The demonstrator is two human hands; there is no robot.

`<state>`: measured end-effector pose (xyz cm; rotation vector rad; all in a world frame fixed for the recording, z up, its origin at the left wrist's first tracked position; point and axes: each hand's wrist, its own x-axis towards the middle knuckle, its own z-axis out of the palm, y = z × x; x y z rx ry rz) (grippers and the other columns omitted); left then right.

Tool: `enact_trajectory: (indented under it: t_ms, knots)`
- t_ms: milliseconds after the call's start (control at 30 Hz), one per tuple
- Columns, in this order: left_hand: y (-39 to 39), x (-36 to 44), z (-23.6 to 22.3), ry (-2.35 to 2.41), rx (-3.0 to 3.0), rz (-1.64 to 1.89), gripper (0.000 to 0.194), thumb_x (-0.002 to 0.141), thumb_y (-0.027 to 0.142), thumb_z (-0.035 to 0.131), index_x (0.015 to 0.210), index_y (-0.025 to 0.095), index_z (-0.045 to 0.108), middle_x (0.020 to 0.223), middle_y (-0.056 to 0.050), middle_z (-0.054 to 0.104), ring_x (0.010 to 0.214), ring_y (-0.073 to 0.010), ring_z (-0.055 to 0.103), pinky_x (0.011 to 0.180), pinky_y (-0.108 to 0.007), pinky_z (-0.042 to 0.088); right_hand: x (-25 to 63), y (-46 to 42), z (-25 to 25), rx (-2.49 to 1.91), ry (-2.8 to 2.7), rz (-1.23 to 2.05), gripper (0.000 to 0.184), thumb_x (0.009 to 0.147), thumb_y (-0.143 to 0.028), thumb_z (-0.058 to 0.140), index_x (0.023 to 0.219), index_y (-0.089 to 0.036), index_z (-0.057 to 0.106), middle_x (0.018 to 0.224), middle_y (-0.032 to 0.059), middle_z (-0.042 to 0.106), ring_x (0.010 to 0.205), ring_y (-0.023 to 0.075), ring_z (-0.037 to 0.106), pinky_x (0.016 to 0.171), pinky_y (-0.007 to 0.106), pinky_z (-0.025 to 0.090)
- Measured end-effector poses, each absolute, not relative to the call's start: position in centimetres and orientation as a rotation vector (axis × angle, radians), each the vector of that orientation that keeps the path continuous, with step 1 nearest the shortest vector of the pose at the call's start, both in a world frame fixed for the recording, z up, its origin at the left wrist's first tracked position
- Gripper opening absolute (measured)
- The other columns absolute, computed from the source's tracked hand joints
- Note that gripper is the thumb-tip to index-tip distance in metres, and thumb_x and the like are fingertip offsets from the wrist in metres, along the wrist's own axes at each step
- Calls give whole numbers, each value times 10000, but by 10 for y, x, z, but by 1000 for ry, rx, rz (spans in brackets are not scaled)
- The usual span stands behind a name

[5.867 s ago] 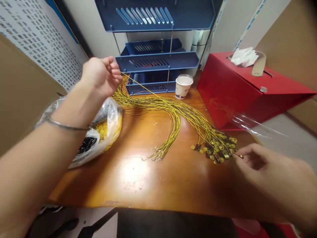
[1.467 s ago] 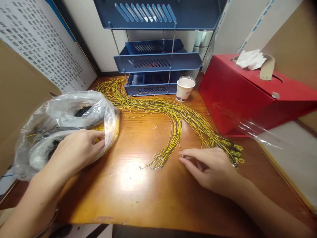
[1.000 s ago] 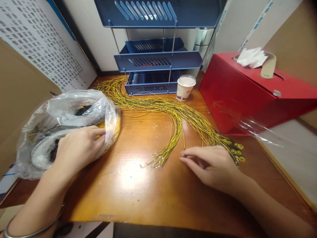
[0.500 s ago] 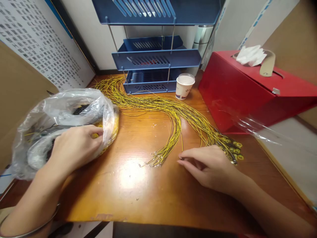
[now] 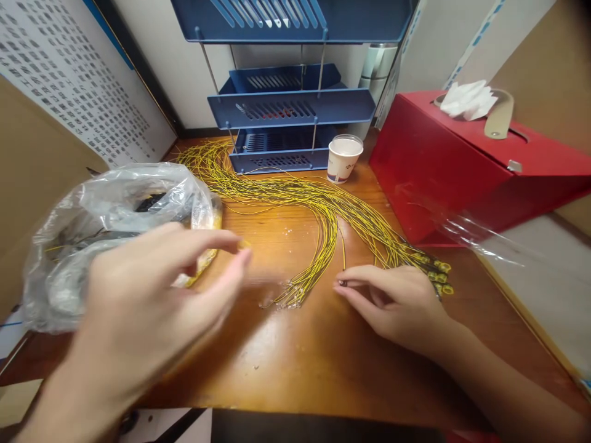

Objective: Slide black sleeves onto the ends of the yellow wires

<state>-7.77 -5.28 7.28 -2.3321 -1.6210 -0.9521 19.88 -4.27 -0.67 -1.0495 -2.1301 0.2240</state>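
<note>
My left hand (image 5: 152, 295) hangs blurred above the table, right of the clear plastic bag (image 5: 92, 209). Its thumb and forefinger pinch a small yellow piece (image 5: 244, 244). The bag holds more yellow pieces and black parts. My right hand (image 5: 397, 301) rests on the wooden table (image 5: 286, 363), thumb and forefinger closed on the metal tip of one yellow wire (image 5: 342, 258). A long bundle of yellow wires (image 5: 318, 206) curves from the back left to the right. The wires' bare ends (image 5: 289, 295) lie between my hands, and the fitted ends (image 5: 438, 277) lie beside my right hand.
A blue stacked tray rack (image 5: 290, 104) stands at the back, a paper cup (image 5: 342, 159) beside it. A red box (image 5: 452, 166) with a tissue (image 5: 468, 98) on top fills the right. Clear film (image 5: 480, 240) lies below it. Cardboard (image 5: 32, 184) walls the left.
My left hand came out of the bag and moved right and up with a small yellow piece. My right hand stayed put, pinching the wire tip.
</note>
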Motion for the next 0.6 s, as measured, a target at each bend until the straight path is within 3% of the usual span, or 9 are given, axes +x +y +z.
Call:
enact_trajectory:
  t_ms: [133,233,367,600]
  knots:
    - [-29,-29,57,-1643,-2696,-1062,83,749,277,676,698,214,693,551,33,570,481,-101,458,536,-252,370,198,-42,-6,-1108,-2089,191,78,839,-209,671,915,-218,685,503,-76,609,358,55,455,418,208,373]
    - [-7,-10,39,-1840,-2870,-1283,63,724,226,661,697,180,693,559,31,608,484,-92,480,545,-235,410,198,-41,-5,-1147,-2058,190,97,855,-241,657,933,-207,704,484,-64,600,348,62,424,398,216,363]
    - [8,4,23,-1976,-2940,-1495,79,719,200,640,726,144,694,654,2,659,578,-101,543,559,-216,426,197,-41,-5,-1158,-1989,213,138,855,-218,652,965,-196,732,635,-20,709,372,61,417,402,217,382]
    - [7,8,2,-1885,-3113,-1609,68,729,177,628,756,140,679,698,-2,656,661,-109,570,633,-219,453,189,-38,-2,-1250,-1813,397,154,848,-202,648,932,-181,775,799,45,767,526,134,643,412,233,446]
